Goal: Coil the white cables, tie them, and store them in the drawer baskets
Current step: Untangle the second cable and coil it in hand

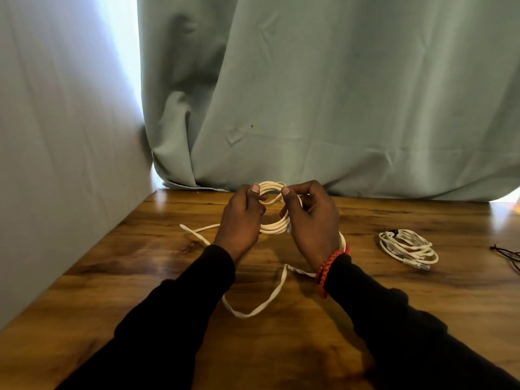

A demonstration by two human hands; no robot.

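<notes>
A white cable coil (274, 228) is held upright above the wooden table (140, 263), between both hands. My left hand (242, 220) grips its left side, thumb up on the top strands. My right hand (312, 220) grips the right side and pinches a strand near the top. The uncoiled rest of this cable (261, 305) trails over the table below my wrists, and one end (185, 228) lies out to the left. A second white cable (406, 247), coiled and bound with a dark tie, lies on the table to the right. No drawer basket is in view.
A pale green curtain (323, 108) hangs along the table's far edge. A grey wall (56, 164) bounds the left side. Thin black ties (506, 256) lie at the right edge of the table. A red braided band (329, 267) is on my right wrist.
</notes>
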